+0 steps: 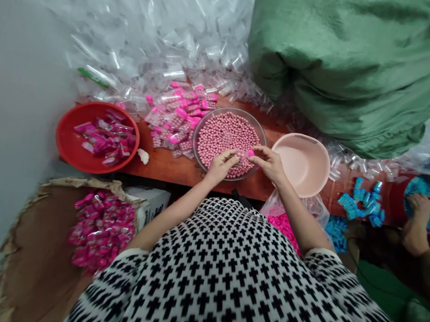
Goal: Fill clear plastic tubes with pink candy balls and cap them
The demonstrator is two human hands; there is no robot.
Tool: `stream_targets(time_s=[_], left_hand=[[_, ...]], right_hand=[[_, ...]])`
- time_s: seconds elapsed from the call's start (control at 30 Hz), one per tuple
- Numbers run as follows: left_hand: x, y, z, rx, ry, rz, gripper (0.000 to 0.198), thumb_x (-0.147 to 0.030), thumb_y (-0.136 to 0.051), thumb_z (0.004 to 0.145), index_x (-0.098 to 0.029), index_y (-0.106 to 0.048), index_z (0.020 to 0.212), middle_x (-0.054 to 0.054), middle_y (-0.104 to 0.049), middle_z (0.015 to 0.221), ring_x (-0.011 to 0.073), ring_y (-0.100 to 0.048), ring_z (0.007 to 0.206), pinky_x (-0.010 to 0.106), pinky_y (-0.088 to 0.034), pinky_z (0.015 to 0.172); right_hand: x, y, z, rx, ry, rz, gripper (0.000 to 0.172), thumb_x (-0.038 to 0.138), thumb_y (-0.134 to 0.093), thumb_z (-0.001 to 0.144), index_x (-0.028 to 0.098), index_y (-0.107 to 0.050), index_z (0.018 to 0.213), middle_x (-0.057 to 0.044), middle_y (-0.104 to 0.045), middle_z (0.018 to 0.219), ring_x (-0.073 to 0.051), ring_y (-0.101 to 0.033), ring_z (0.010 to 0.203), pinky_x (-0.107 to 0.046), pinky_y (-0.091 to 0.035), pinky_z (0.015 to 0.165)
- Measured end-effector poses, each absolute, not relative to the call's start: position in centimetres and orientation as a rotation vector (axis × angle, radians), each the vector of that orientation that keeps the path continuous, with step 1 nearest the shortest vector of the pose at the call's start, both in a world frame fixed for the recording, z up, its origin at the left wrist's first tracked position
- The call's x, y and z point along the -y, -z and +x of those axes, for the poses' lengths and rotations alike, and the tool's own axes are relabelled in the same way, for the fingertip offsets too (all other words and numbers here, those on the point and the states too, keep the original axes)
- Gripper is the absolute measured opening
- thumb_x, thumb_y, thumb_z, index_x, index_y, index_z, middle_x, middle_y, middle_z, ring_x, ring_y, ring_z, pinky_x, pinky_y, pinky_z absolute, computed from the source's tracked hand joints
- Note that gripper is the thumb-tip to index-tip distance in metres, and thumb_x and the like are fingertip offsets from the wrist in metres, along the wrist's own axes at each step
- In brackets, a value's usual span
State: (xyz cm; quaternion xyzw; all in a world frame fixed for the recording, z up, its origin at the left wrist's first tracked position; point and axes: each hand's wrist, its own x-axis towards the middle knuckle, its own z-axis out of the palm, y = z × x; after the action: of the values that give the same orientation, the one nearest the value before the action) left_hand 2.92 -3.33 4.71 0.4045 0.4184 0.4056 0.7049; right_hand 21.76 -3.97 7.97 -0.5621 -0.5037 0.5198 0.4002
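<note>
Over a clear bowl [210, 118] of small pink balls [226, 132], my left hand [219, 167] pinches a small clear plastic tube [242, 154] that seems to have pink balls in it. My right hand [269, 163] has its thumb and fingertips on the bright pink cap [251, 153] at the tube's right end. The tube lies roughly level between both hands; whether the cap is fully seated is too small to tell. Left of the bowl lies a pile of filled tubes with pink caps [183, 113]. Loose pink caps [283, 228] fill a plastic bag below my right forearm.
A red bowl [61, 134] with pink wrapped packs stands left; a cardboard box [38, 247] below holds more. A pale pink basin [300, 161] is at right. Clear tubes [143, 25] heap behind, beside a green sack [338, 57]. Another person's hands [419, 212] work over blue pieces.
</note>
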Motion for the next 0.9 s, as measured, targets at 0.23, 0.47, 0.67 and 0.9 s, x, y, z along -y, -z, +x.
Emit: stream_targets(time_s=[0.23,0.47,0.67,0.9], left_hand=[[2.1,-4.8,0.1,-1.052,-0.933,1.222,0.036,-0.043,-0.065,0.08,-0.02,-0.074,0.107,0.006,-0.073,0.111,0.0233,-0.068,0.102,0.038,-0.051,0.096],[1.6,-5.7,-1.3,-1.078,-0.957,1.316,0.028,-0.043,-0.067,0.079,-0.021,-0.077,0.095,0.005,-0.075,0.101,0.0234,-0.07,0.094,0.035,-0.053,0.09],[1.5,-6.1,-1.7,-1.075,-0.918,1.438,0.025,-0.042,-0.065,0.08,-0.023,-0.078,0.09,0.004,-0.076,0.094,0.0216,-0.07,0.088,0.031,-0.053,0.084],[1.6,-6.3,-0.3,-0.982,-0.976,0.95,0.04,-0.049,-0.074,0.07,-0.017,-0.077,0.095,0.006,-0.075,0.094,0.0225,-0.07,0.085,0.034,-0.056,0.079]], right_hand=[[1.0,-10.4,19.5,1.841,-1.082,-1.354,0.037,0.051,-0.069,0.08,0.024,-0.068,0.105,-0.005,-0.071,0.098,-0.018,-0.065,0.085,-0.031,-0.052,0.08],[1.0,-10.1,18.3,2.139,-0.913,-1.222,0.025,0.045,-0.056,0.091,0.021,-0.064,0.096,-0.006,-0.065,0.086,-0.018,-0.06,0.081,-0.03,-0.047,0.074],[1.4,-10.5,17.8,2.301,-0.876,-1.209,0.02,0.035,-0.049,0.095,0.02,-0.062,0.094,-0.006,-0.061,0.081,-0.018,-0.055,0.077,-0.029,-0.045,0.072],[0.0,-11.2,18.8,1.759,-1.339,-1.225,0.04,0.058,-0.066,0.079,0.024,-0.072,0.097,-0.005,-0.07,0.091,-0.019,-0.064,0.084,-0.035,-0.051,0.081]])
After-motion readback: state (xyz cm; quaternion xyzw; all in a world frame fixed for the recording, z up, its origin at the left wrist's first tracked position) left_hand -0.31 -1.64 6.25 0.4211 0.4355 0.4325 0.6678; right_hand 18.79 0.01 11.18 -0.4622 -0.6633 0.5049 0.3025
